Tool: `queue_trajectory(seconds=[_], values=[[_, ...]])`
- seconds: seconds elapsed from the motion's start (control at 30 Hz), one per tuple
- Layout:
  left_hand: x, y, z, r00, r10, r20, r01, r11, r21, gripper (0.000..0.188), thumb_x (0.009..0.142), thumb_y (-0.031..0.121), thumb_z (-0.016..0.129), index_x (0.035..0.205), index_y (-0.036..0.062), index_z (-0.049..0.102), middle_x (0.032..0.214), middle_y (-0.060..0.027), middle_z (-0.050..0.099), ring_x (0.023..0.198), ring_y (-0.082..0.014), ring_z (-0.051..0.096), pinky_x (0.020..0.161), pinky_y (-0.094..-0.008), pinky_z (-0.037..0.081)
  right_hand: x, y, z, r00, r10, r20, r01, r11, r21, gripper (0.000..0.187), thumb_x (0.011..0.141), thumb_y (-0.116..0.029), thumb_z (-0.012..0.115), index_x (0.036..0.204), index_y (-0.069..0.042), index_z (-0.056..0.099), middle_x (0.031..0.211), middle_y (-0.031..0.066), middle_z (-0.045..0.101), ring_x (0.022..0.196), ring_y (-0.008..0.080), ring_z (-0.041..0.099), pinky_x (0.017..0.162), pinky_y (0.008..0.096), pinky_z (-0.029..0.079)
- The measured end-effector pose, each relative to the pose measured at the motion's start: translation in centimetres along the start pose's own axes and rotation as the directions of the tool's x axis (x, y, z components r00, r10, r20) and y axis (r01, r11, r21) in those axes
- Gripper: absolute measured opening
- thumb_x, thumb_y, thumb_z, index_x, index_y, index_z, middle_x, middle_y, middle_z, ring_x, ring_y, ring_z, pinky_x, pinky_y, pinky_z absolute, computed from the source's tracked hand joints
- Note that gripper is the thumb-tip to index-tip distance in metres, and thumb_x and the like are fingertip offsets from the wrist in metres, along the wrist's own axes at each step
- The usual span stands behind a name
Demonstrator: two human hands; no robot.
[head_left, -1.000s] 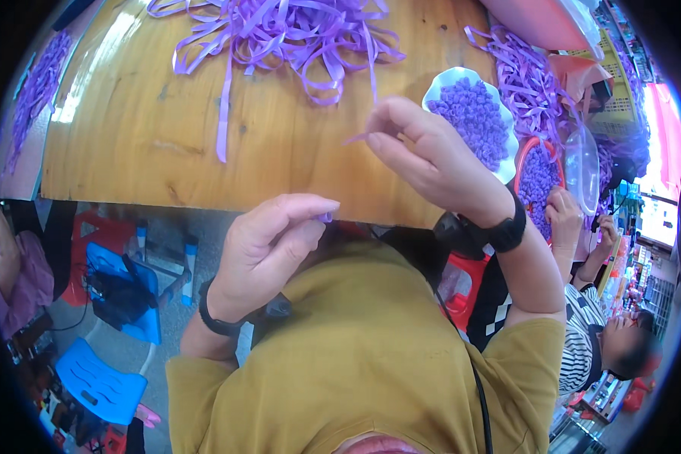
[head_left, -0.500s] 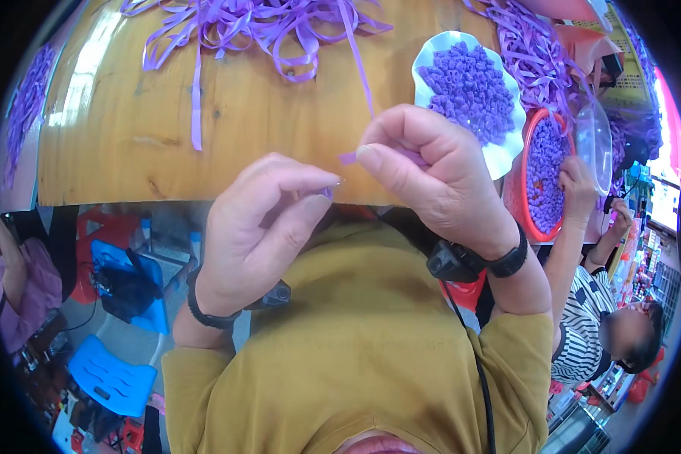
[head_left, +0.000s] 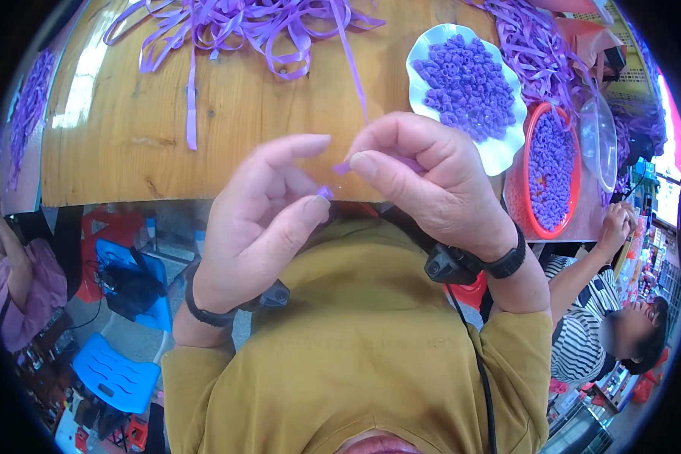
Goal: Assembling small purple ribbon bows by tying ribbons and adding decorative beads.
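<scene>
My right hand (head_left: 424,170) pinches a purple ribbon (head_left: 343,168) between thumb and index finger, its short end poking out to the left. That ribbon seems to run back up to the purple ribbon pile (head_left: 280,26) on the table. Opposite it, my left hand (head_left: 261,216) has its index finger lifted off the thumb. A small purple bead (head_left: 324,192) rests at the left thumb tip, apparently held against another finger that is partly hidden. Bead and ribbon end are close but apart. A white wavy-rimmed plate (head_left: 513,155) heaped with purple beads lies beyond my right hand.
To the right, a red basin (head_left: 529,198) holds more purple beads, beside a clear plastic lid (head_left: 599,144). More ribbons (head_left: 530,53) lie behind them. A co-worker in a striped shirt (head_left: 583,356) sits at the right. Blue stools (head_left: 117,371) stand at the lower left.
My left index finger has lifted away from the thumb, exposing the bead. My right hand keeps its pinch with little movement. The co-worker's hand has left the red basin, moving right.
</scene>
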State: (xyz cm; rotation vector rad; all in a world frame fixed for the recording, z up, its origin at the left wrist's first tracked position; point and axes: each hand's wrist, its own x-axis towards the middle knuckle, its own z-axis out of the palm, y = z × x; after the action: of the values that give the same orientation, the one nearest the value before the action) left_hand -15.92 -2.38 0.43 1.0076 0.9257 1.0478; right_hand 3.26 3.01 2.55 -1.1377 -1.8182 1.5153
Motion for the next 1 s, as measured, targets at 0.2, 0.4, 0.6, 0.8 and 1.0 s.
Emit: queue_trajectory(seconds=[0.2, 0.4, 0.6, 0.8, 1.0], values=[[0.21, 0.6, -0.23, 0.998, -0.026, 0.05, 0.019, 0.99, 0.141, 0.031, 0.088, 0.001, 0.049, 0.119, -0.0002, 0.052, 0.092, 0.0003, 0.054, 0.075, -0.0025, 0.048, 0.067, -0.0166, 0.04, -0.09, -0.11, -0.12, 0.999, 0.023, 0.031, -0.024, 0.999, 0.032, 0.01, 0.088, -0.011, 0.057, 0.09, -0.001, 0.06, 0.074, -0.0058, 0.052, 0.066, 0.001, 0.044, 0.056, 0.0174, 0.037], [0.12, 0.71, -0.28, 0.997, -0.065, 0.047, 0.061, 0.996, 0.071, 0.028, 0.089, 0.0, 0.048, 0.117, -0.0008, 0.053, 0.096, 0.0003, 0.055, 0.078, -0.0027, 0.048, 0.068, -0.0172, 0.041, -0.14, 0.25, 0.17, 1.0, 0.015, 0.013, -0.015, 1.0, 0.027, 0.009, 0.088, -0.01, 0.057, 0.091, -0.002, 0.06, 0.072, -0.0065, 0.052, 0.063, 0.0001, 0.044, 0.054, 0.0163, 0.036], [0.03, 0.49, -0.34, 0.994, -0.097, 0.04, 0.097, 0.995, 0.012, 0.026, 0.089, -0.001, 0.047, 0.113, -0.0005, 0.054, 0.093, 0.0001, 0.055, 0.079, -0.0032, 0.05, 0.07, -0.0175, 0.041, -0.11, 0.39, 0.67, 0.998, -0.041, -0.037, 0.043, 0.997, 0.067, 0.013, 0.087, -0.014, 0.059, 0.086, -0.001, 0.058, 0.062, -0.0037, 0.048, 0.057, 0.002, 0.041, 0.049, 0.0191, 0.035], [0.2, -0.01, -0.68, 0.999, -0.012, 0.052, 0.006, 0.993, 0.117, 0.024, 0.088, -0.003, 0.047, 0.11, 0.0003, 0.056, 0.092, -0.0003, 0.055, 0.08, -0.0039, 0.05, 0.071, -0.0173, 0.041, -0.16, 0.67, 0.61, 0.996, -0.073, -0.042, 0.075, 0.996, 0.048, 0.013, 0.087, -0.014, 0.059, 0.087, -0.001, 0.058, 0.063, -0.0033, 0.049, 0.057, 0.002, 0.041, 0.048, 0.0191, 0.035], [0.2, -0.06, -0.64, 0.998, -0.037, 0.049, 0.032, 0.995, 0.092, 0.024, 0.088, -0.003, 0.047, 0.111, 0.0002, 0.056, 0.09, -0.0001, 0.054, 0.079, -0.0043, 0.05, 0.071, -0.0177, 0.041, -0.18, 0.45, 0.42, 0.999, -0.048, -0.013, 0.048, 0.998, 0.05, 0.008, 0.087, -0.009, 0.057, 0.09, -0.002, 0.06, 0.072, -0.0047, 0.054, 0.062, 0.0006, 0.046, 0.053, 0.0169, 0.038]])
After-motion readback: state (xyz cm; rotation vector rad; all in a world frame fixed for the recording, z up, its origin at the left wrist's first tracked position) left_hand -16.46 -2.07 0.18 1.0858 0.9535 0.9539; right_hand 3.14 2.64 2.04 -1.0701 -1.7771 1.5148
